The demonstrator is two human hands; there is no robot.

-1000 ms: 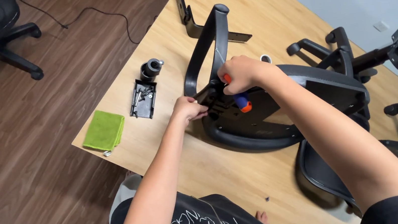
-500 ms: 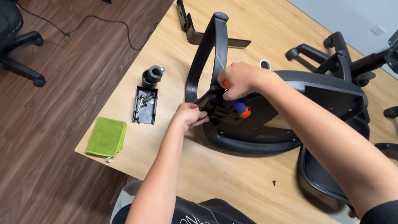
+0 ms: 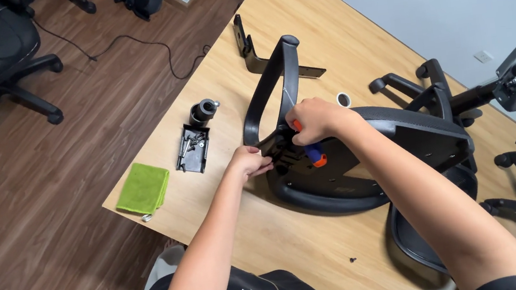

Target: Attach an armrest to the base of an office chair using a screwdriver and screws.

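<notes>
Gripping the orange-handled screwdriver [image 3: 315,153], right hand [image 3: 313,120] (grip clamped); left hand [image 3: 249,162] pinching the armrest bracket [image 3: 269,142].

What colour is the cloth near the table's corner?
Bright green cloth, plain, seen in the head view.

Bright, even light is filling the frame, leaving only soft shadows. Edges are bending slightly; everything is staying sharp.

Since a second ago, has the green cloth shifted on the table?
No. The green cloth lies at the same table corner, left of the black parts tray; only the head camera has moved.
</notes>
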